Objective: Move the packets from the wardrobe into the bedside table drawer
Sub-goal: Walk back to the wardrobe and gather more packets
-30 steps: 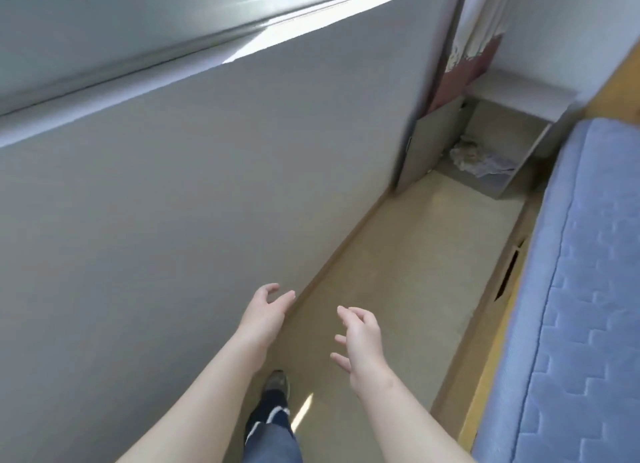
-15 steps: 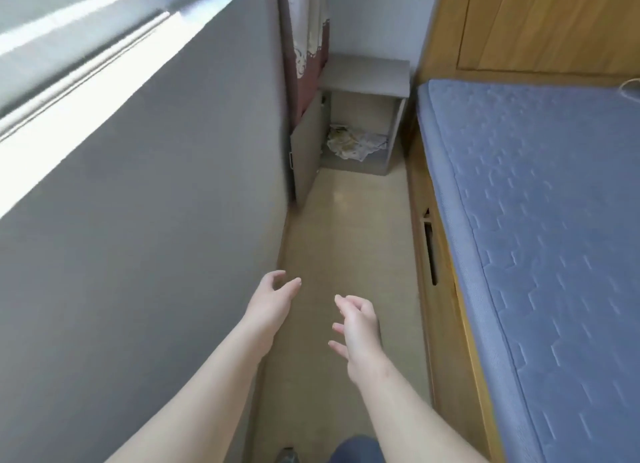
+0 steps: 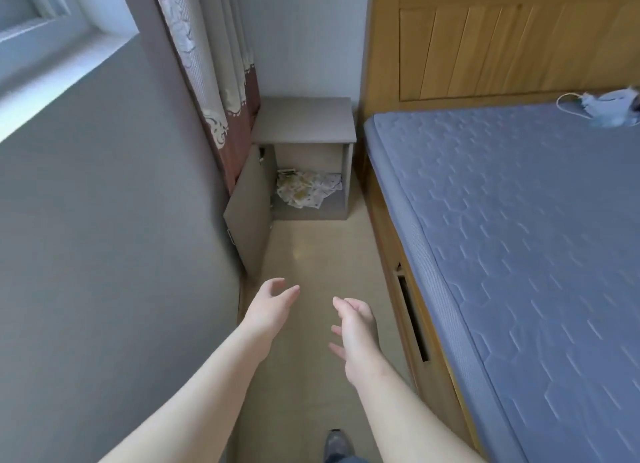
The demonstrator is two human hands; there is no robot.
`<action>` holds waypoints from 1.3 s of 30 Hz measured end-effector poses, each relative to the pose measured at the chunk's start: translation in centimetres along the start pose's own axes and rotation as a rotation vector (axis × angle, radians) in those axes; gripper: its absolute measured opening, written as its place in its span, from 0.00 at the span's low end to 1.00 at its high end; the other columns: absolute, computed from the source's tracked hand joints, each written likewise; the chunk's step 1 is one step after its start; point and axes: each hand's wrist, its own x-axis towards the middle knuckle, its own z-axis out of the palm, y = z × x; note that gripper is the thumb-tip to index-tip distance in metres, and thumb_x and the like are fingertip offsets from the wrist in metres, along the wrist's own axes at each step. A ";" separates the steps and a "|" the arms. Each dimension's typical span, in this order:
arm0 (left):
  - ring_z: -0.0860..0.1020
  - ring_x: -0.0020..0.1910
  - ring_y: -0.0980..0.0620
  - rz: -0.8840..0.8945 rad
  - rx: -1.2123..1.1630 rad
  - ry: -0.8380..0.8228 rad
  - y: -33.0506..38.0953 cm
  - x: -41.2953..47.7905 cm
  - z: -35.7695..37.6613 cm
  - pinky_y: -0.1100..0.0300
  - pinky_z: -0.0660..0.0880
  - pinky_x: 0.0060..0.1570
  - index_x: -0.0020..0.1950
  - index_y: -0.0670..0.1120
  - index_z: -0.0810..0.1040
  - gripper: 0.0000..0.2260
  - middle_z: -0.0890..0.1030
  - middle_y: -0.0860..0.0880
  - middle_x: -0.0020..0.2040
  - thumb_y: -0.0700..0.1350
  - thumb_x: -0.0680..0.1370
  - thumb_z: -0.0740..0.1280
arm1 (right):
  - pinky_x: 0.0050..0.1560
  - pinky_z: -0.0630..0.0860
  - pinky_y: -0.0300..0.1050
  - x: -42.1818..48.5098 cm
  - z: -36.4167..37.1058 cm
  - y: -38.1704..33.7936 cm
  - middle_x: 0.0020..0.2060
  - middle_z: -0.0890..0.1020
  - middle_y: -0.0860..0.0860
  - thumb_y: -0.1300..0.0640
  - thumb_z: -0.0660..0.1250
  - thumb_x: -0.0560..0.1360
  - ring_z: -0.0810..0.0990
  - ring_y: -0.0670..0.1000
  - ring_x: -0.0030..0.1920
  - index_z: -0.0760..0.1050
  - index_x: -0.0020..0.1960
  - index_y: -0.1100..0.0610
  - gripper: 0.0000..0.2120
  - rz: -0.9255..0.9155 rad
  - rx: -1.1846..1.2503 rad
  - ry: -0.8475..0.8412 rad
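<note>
Both the left hand (image 3: pixel 273 310) and the right hand (image 3: pixel 353 327) are empty, fingers loose and spread. The packets (image 3: pixel 306 192) lie piled inside the open bedside table (image 3: pixel 304 119). Its door (image 3: pixel 251 213) sticks into the narrow path, so a leg could bump it.

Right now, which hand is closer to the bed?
The right hand, over the floor beside the bed; the left hand is next to the grey wall.

1. You're in a home bedroom: blue quilted mattress (image 3: pixel 526 241) on a wooden bed frame (image 3: pixel 485 47).
2. Grey bedside table (image 3: pixel 304 123) in the corner (door open), patterned curtain (image 3: pixel 221 92) beside it.
</note>
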 end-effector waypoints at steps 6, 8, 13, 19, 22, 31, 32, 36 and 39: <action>0.74 0.62 0.48 -0.018 -0.016 -0.003 6.5 9.9 0.5 0.52 0.70 0.63 0.70 0.53 0.67 0.20 0.73 0.51 0.65 0.53 0.78 0.63 | 0.49 0.71 0.48 8.1 3.8 -7.2 0.45 0.73 0.45 0.52 0.63 0.77 0.74 0.50 0.51 0.70 0.62 0.53 0.14 0.016 -0.017 -0.008; 0.74 0.62 0.48 -0.029 -0.020 -0.010 8.1 13.5 0.4 0.53 0.69 0.62 0.70 0.53 0.68 0.20 0.73 0.51 0.65 0.53 0.78 0.63 | 0.51 0.72 0.49 11.2 5.4 -9.0 0.44 0.73 0.46 0.53 0.63 0.78 0.74 0.50 0.49 0.70 0.61 0.54 0.13 0.031 -0.018 -0.001; 0.74 0.61 0.48 -0.024 -0.028 -0.028 13.1 24.1 -0.8 0.54 0.70 0.61 0.69 0.52 0.68 0.19 0.74 0.50 0.63 0.52 0.78 0.63 | 0.54 0.73 0.51 19.8 10.8 -14.5 0.43 0.72 0.46 0.53 0.62 0.78 0.74 0.51 0.50 0.70 0.59 0.53 0.11 0.038 0.011 0.031; 0.74 0.62 0.48 -0.004 0.048 -0.076 21.0 36.3 -2.8 0.54 0.69 0.61 0.70 0.51 0.68 0.19 0.74 0.49 0.65 0.51 0.79 0.63 | 0.52 0.73 0.50 28.8 17.9 -22.4 0.51 0.73 0.47 0.53 0.63 0.78 0.73 0.53 0.58 0.69 0.60 0.52 0.12 0.066 0.064 0.080; 0.74 0.61 0.47 0.009 0.071 -0.097 24.5 41.5 -2.6 0.55 0.69 0.59 0.70 0.49 0.68 0.19 0.74 0.48 0.65 0.50 0.79 0.63 | 0.52 0.73 0.50 32.7 19.7 -25.6 0.47 0.74 0.45 0.53 0.63 0.78 0.74 0.53 0.56 0.68 0.59 0.51 0.11 0.077 0.102 0.091; 0.75 0.56 0.46 -0.074 0.072 -0.117 30.2 53.4 2.1 0.57 0.71 0.50 0.68 0.49 0.68 0.18 0.74 0.47 0.60 0.50 0.79 0.63 | 0.61 0.72 0.57 45.9 20.2 -32.4 0.42 0.72 0.46 0.54 0.61 0.78 0.73 0.52 0.52 0.69 0.55 0.51 0.06 0.133 0.011 0.050; 0.74 0.54 0.48 -0.099 0.051 -0.098 30.5 54.8 2.9 0.58 0.71 0.46 0.68 0.50 0.68 0.17 0.73 0.49 0.59 0.50 0.79 0.63 | 0.62 0.72 0.57 47.6 20.1 -33.0 0.42 0.72 0.46 0.54 0.60 0.78 0.73 0.52 0.53 0.68 0.56 0.50 0.06 0.146 -0.016 0.034; 0.73 0.43 0.53 -0.193 -0.005 -0.050 31.0 59.9 6.7 0.62 0.67 0.34 0.68 0.49 0.68 0.17 0.74 0.49 0.54 0.49 0.79 0.62 | 0.61 0.72 0.54 54.6 19.5 -35.4 0.50 0.73 0.48 0.55 0.60 0.79 0.73 0.53 0.58 0.68 0.59 0.52 0.09 0.193 -0.113 0.006; 0.74 0.47 0.50 -0.249 -0.051 -0.033 30.4 63.6 8.8 0.61 0.68 0.41 0.67 0.50 0.69 0.17 0.75 0.46 0.55 0.49 0.79 0.63 | 0.60 0.71 0.54 58.9 19.7 -35.8 0.44 0.73 0.47 0.55 0.61 0.79 0.74 0.54 0.57 0.68 0.57 0.52 0.07 0.205 -0.171 -0.019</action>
